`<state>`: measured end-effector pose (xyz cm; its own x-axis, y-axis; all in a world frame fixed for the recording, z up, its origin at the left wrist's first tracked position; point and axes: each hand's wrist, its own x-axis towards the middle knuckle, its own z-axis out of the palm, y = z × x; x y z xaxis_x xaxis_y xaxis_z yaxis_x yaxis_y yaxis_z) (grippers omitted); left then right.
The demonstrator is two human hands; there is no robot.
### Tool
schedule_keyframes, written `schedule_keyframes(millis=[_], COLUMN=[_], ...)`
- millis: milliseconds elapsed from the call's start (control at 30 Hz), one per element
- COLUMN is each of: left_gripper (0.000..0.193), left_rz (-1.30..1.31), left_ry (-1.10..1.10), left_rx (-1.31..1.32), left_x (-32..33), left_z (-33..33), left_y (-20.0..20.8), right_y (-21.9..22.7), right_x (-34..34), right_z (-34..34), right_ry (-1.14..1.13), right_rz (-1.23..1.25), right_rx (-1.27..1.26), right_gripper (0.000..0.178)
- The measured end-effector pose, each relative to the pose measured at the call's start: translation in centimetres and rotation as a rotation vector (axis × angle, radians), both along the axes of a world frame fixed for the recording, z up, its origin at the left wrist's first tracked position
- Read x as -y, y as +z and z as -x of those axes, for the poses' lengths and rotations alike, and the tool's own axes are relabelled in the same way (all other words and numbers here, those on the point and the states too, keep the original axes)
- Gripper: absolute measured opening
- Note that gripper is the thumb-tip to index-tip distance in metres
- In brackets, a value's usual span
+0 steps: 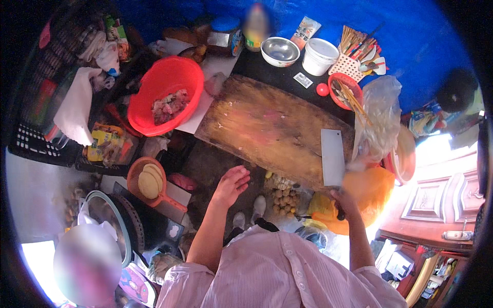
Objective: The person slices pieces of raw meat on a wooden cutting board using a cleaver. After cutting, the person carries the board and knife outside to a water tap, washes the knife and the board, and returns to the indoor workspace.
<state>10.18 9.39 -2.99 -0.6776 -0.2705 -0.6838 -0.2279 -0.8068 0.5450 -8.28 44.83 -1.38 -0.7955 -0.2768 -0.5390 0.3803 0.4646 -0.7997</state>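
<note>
My right hand is closed round the dark handle of a cleaver. Its broad, pale metal blade points away from me over the right end of a worn wooden cutting board. Small pale scraps and reddish stains mark the board. In front of the board's near edge, my left hand hangs in the air, its fingers loosely bent with nothing in them. To the left of the board, a large red basin holds pinkish chopped meat.
Behind the board stand a metal bowl, a white bucket and a utensil basket. A small red basket holds chopsticks. Plastic bags crowd the right end. At left, an orange strainer holds flat round pieces.
</note>
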Motion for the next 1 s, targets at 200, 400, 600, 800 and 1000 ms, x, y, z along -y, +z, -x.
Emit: schedule_keyframes(millis=[200,400,600,800,1000], left_gripper=[0.043,0.04,0.032,0.033,0.031], left_rz=[-0.095,-0.247,-0.241,-0.156,-0.115], left_ry=[-0.053,0.014,0.052,0.062,0.008], left_rx=[-0.076,-0.255,-0.289,-0.308,-0.295], left_x=[-0.5,0.3,-1.0,-2.8,-8.5], left_z=[0.2,0.9,1.1,-1.3,-2.4], left_y=[0.8,-1.7,-0.6,0.8,3.5], right_y=[3.7,5.0,5.8,7.5,7.9], right_x=[1.2,1.5,1.8,0.2,-6.4], right_z=[-5.1,-8.6,-12.9,-16.9,-21.8], right_ry=[-0.003,-0.057,-0.114,-0.198,-0.299], right_rz=[0.005,-0.013,0.056,-0.036,0.049], right_rx=[0.078,0.06,0.069,0.072,0.07], right_gripper=[0.023,0.023,0.022,0.018,0.022])
